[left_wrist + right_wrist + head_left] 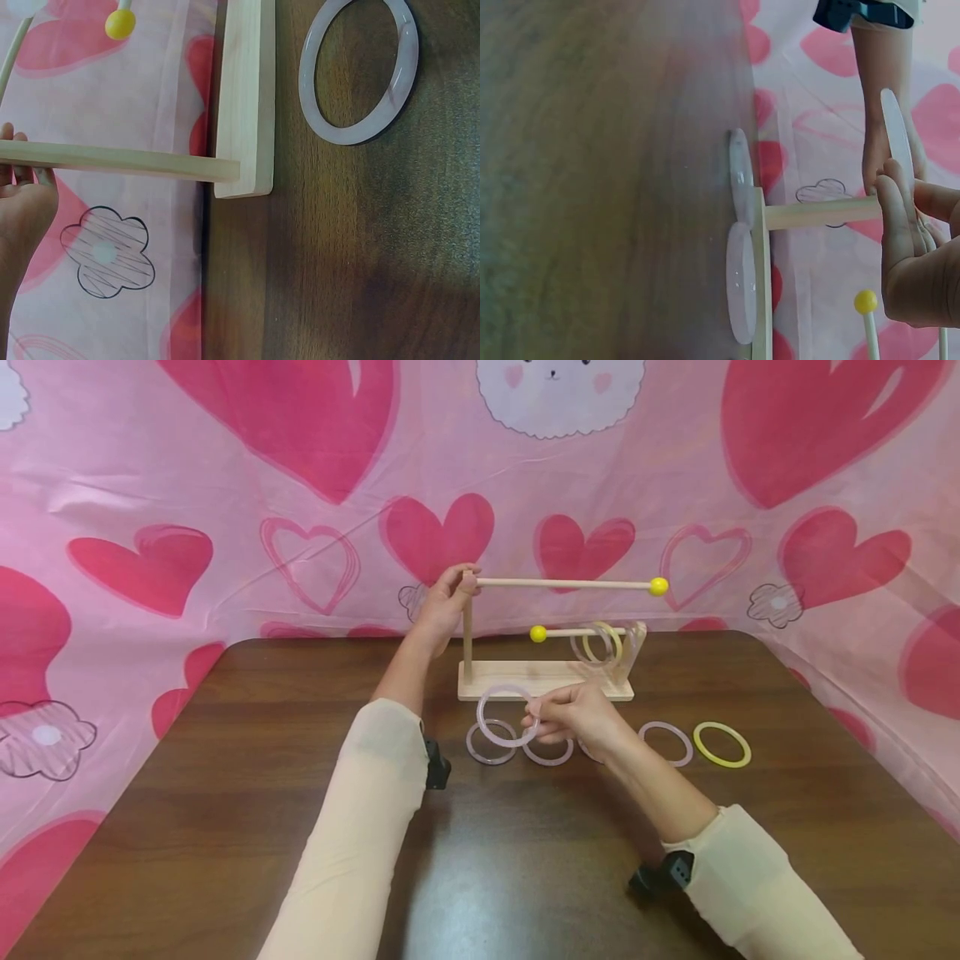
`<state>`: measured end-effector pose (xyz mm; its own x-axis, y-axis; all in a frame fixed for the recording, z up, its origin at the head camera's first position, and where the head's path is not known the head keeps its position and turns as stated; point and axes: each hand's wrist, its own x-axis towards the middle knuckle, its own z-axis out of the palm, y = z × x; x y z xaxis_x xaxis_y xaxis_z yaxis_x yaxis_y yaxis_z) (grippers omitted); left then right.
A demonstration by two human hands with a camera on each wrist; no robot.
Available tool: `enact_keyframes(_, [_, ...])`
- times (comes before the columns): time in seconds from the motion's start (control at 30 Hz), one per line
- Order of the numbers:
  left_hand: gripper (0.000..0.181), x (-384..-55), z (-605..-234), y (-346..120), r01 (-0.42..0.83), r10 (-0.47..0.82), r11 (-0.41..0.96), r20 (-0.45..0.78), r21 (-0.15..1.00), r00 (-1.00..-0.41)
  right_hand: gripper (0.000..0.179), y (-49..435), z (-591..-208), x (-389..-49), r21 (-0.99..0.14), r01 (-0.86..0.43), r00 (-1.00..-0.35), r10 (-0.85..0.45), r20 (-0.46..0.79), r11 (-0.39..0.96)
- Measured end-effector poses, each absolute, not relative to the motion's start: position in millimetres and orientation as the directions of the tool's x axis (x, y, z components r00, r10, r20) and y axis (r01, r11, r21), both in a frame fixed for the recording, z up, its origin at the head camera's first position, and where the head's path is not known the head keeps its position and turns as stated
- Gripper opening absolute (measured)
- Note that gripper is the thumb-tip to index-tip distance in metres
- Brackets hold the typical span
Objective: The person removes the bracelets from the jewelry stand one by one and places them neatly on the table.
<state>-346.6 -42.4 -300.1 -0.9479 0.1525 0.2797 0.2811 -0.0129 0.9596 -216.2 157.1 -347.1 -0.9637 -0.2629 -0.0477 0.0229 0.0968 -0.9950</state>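
Observation:
My left hand (448,606) grips the top of the left post (468,639) of a wooden stand, by the base of its upper rod (562,583). In the left wrist view, its fingers pass behind the post (112,159). The right hand (581,718) pinches a pale purple bangle (482,714) by its edge, held up in front of the stand's base (517,672). Seen from the right wrist, this bangle (895,131) stands nearly edge-on between thumb and fingers. The lower rod (570,632) carries a yellow bangle (618,643) and clear ones near the right post.
Several bangles lie in a row before the stand, among them a purple one (491,762) at the left and a yellow one (729,765) at the right. The right hand partly covers one. Yellow balls (658,587) cap the rods. A heart-printed cloth (585,468) hangs behind the table.

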Motion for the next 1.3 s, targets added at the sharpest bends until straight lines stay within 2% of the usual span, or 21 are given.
enact_keyframes(0.43, [0.039,-344.4,-298.6,-42.0,0.279,0.149,-0.008,0.277,0.96,-0.949,0.023,151.9,-356.0,-209.7,-0.97,0.053,-0.908,-0.392,-0.146,0.237])
enact_keyframes(0.8, [0.038,-344.4,-299.3,-42.9,0.296,0.155,-0.018,0.295,0.955,-0.943,0.018,143.9,-364.4,-198.8,-0.923,-0.083,-0.865,-0.487,-0.12,0.376])
enact_keyframes(1.1, [0.037,-344.0,-299.4,-42.9,0.3,0.156,-0.021,0.299,0.954,-0.941,0.014,139.1,-372.2,-193.2,-0.895,-0.111,-0.855,-0.5,-0.136,0.432])
enact_keyframes(1.3, [0.039,-344.6,-299.0,-43.2,0.291,0.163,-0.026,0.291,0.956,-0.943,0.012,137.3,-375.3,-191.3,-0.867,-0.121,-0.827,-0.532,-0.181,0.483])
